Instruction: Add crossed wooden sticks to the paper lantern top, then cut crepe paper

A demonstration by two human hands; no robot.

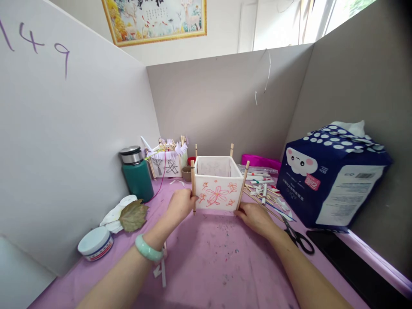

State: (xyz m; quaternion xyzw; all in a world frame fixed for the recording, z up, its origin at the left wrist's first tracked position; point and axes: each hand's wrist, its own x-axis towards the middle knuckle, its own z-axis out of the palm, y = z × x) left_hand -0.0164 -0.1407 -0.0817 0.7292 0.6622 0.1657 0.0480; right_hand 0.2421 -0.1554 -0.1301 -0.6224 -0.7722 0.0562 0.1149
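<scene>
On our far left, a round tub (95,243), a dry leaf (133,215) and a green bottle (137,176) line the worktop (206,262); behind them we see a fringed box (165,165). Our left hand (182,204) has its fingers pinched on the front left stick (193,184) of the white box (217,189), which stands open-topped mid-worktop. We judge the body put together: sticks rise at all four corners, and red flowers cover the front wall. The rim carries no fringe, so edging may be left; we cannot check the outer side walls. Our right hand (255,216) has its fingers closed on the foot of the front right stick (243,184). Beyond lie loose sticks (272,197), scissors (298,238) and a tissue pack (331,180).
</scene>
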